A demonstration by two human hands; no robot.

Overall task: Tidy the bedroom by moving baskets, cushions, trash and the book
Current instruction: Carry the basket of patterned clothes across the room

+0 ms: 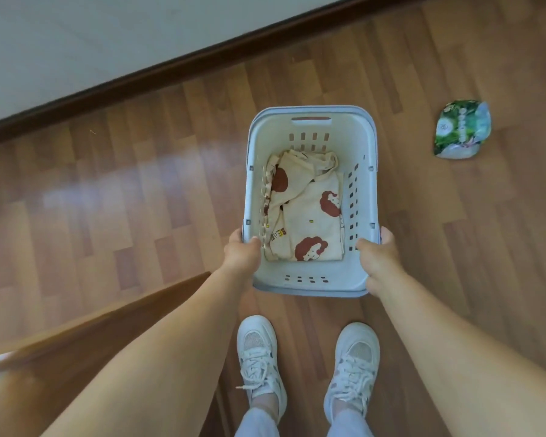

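White basket (pixel 311 283) gripped at its near rim by both hands (pixel 241 255) (pixel 379 257), bare floor (pixel 139 190) around.

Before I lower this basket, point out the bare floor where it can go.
Widest bare patch: the wooden plank floor left of the white slotted plastic basket, bordered by the dark skirting board. A narrower strip lies between the basket and the crumpled green wrapper. Crowded: near the white sneakers and the brown wooden furniture edge.
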